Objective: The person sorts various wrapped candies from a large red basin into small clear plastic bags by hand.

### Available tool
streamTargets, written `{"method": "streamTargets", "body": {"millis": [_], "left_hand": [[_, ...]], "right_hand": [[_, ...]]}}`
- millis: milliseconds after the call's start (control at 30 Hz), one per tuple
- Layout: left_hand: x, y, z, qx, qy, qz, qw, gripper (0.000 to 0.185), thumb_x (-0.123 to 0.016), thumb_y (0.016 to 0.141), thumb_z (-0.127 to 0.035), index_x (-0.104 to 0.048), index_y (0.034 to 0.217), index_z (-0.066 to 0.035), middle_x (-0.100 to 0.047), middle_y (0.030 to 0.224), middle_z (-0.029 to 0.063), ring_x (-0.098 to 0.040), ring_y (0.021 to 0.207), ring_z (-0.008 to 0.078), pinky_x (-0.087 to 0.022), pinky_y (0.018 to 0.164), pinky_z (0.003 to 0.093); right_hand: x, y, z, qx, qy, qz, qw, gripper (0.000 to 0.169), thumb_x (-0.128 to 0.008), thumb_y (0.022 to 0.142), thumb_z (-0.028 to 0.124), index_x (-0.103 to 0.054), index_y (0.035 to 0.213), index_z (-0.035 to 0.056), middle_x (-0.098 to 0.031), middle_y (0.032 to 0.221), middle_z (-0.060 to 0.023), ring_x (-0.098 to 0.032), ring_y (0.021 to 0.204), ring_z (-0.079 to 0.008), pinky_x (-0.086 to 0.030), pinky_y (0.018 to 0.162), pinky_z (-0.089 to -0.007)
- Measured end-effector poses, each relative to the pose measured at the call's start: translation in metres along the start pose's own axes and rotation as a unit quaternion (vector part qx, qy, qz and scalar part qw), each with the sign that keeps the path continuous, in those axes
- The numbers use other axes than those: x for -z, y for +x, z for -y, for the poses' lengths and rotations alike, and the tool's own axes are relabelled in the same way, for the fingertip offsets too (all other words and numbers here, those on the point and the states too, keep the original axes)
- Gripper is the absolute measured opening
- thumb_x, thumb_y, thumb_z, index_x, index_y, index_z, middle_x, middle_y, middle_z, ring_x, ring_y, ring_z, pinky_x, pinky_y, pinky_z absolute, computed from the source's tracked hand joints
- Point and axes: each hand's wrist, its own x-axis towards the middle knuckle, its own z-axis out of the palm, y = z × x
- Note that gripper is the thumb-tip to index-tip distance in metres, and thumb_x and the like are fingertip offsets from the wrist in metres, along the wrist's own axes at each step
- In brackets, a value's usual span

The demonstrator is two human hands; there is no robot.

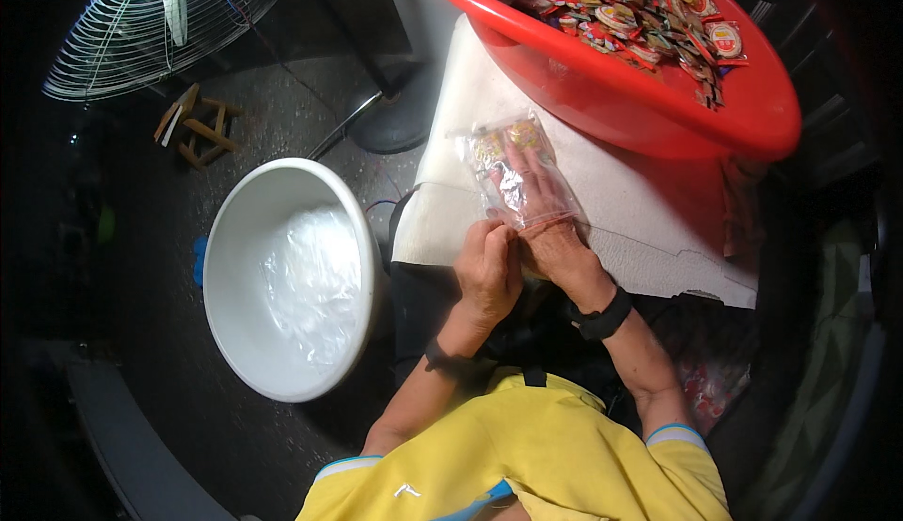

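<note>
A clear plastic bag (pixel 494 161) lies over the white-covered work surface (pixel 451 232), its mouth towards me. My right hand (pixel 540 189) reaches inside the bag, fingers extended towards small wrapped items with yellow and pink print at its far end; whether it grips any is unclear. My left hand (pixel 490 256) pinches the edge of the bag's mouth between thumb and fingers, close beside my right wrist. Beyond my hands, at the upper right, a large red plastic basin (pixel 600 91) holds a heap of small wrapped packets (pixel 635 20).
To the left stands a white plastic tub (pixel 215 295) with clear plastic bags (pixel 317 274) inside. Farther off are a wire-caged fan (pixel 127 34), its round base (pixel 388 122) and a small wooden stool (pixel 208 133). Printed packets (pixel 712 387) lie low at the right.
</note>
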Motion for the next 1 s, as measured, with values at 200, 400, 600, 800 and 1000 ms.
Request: {"method": "streamTargets", "body": {"millis": [200,400,600,800,1000], "left_hand": [[-0.001,-0.001,0.000,-0.001,0.000,0.018,1.000,0.019,-0.060,0.077,0.007,-0.056,0.094,-0.001,-0.058,0.087,0.0187,-0.059,0.073,0.0390,-0.049,0.063,0.0441],[-0.002,0.000,0.001,-0.002,0.013,0.040,0.999,0.021,-0.061,0.077,0.007,-0.056,0.096,-0.001,-0.058,0.088,0.0191,-0.059,0.074,0.0390,-0.048,0.062,0.0443],[0.006,0.002,-0.002,0.014,0.049,0.039,0.998,0.030,-0.069,0.075,0.002,-0.059,0.103,-0.002,-0.058,0.089,0.0185,-0.060,0.076,0.0376,-0.049,0.063,0.0423],[0.007,0.011,0.000,-0.019,0.081,0.095,0.992,0.049,-0.073,0.071,-0.004,-0.065,0.119,-0.007,-0.057,0.094,0.0142,-0.056,0.079,0.0316,-0.048,0.065,0.0386],[-0.006,0.023,0.008,-0.048,0.066,0.171,0.982,0.051,-0.073,0.066,-0.003,-0.066,0.116,-0.008,-0.058,0.093,0.0123,-0.056,0.079,0.0304,-0.046,0.065,0.0402]], "right_hand": [[-0.029,0.015,-0.007,-0.188,0.148,-0.035,0.970,0.060,-0.061,0.089,0.034,-0.049,0.141,0.0080,-0.031,0.153,-0.0235,-0.031,0.141,-0.0458,-0.032,0.111,-0.0575],[-0.042,0.015,-0.021,-0.038,-0.119,-0.028,0.992,0.061,-0.059,0.088,0.028,-0.044,0.143,0.0043,-0.032,0.153,-0.0235,-0.033,0.140,-0.0431,-0.032,0.110,-0.0552],[0.030,-0.014,0.006,0.003,-0.077,0.142,0.987,0.049,-0.058,0.087,0.018,-0.053,0.129,-0.0077,-0.044,0.144,-0.0259,-0.040,0.136,-0.0399,-0.031,0.112,-0.0523],[0.068,-0.054,0.005,0.048,0.014,0.142,0.989,0.033,-0.061,0.087,0.020,-0.061,0.109,-0.0046,-0.052,0.132,-0.0240,-0.045,0.131,-0.0358,-0.035,0.111,-0.0463],[0.147,-0.039,-0.020,0.039,0.158,0.250,0.955,0.039,-0.075,0.079,0.016,-0.060,0.112,-0.0011,-0.063,0.109,-0.0168,-0.066,0.095,-0.0316,-0.053,0.079,-0.0359]]}}
